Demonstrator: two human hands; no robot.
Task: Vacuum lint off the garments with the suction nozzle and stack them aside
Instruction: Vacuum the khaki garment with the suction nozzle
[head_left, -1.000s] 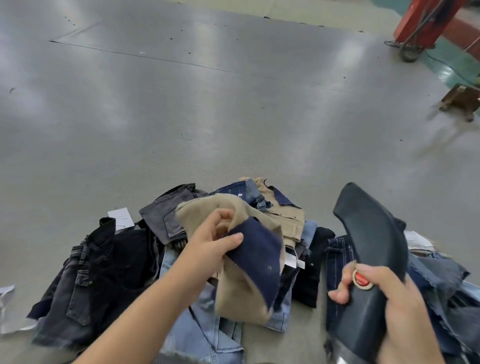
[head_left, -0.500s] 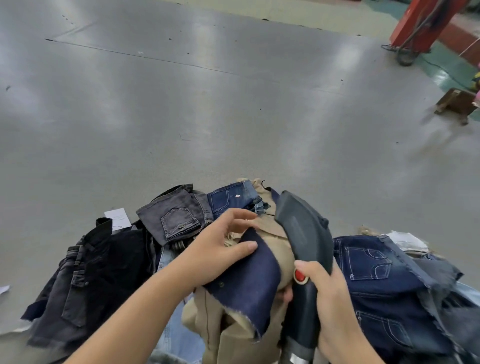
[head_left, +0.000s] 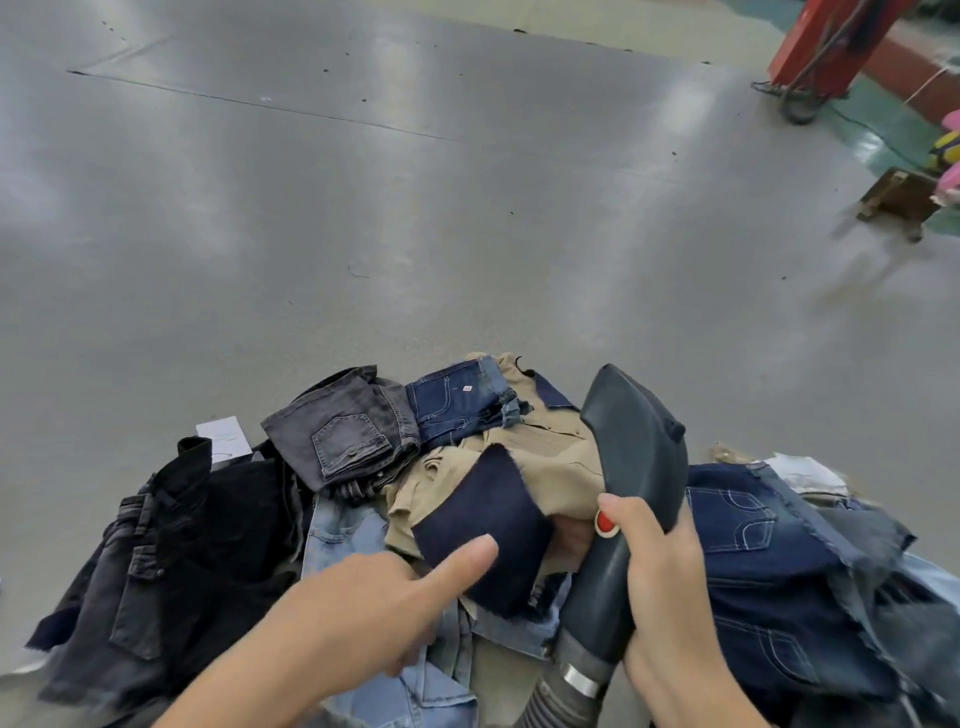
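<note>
The left hand (head_left: 363, 608) has let go of the tan cloth and dropped lower since a moment ago, and the nozzle (head_left: 634, 467) has slid right, so more tan shows.

At 8 o'clock lies a black garment (head_left: 208, 530) on the gray table (head_left: 363, 208), with a white tag (head_left: 223, 435) just past it. Toward 10 o'clock from the left hand sit gray jeans (head_left: 348, 431), and light blue jeans (head_left: 343, 535) lie under them. The left hand is at 6 o'clock, its thumb out straight and touching a navy patch (head_left: 483, 525); its other fingers are hidden, so I cannot tell how they lie. The patch rests on the tan garment (head_left: 545, 467). At 12 o'clock are small blue jeans (head_left: 457, 400). The right hand (head_left: 660, 587) is wrapped tight round the nozzle, thumb by the red button (head_left: 603, 521). At 4 o'clock lie dark blue jeans (head_left: 753, 561).
</note>
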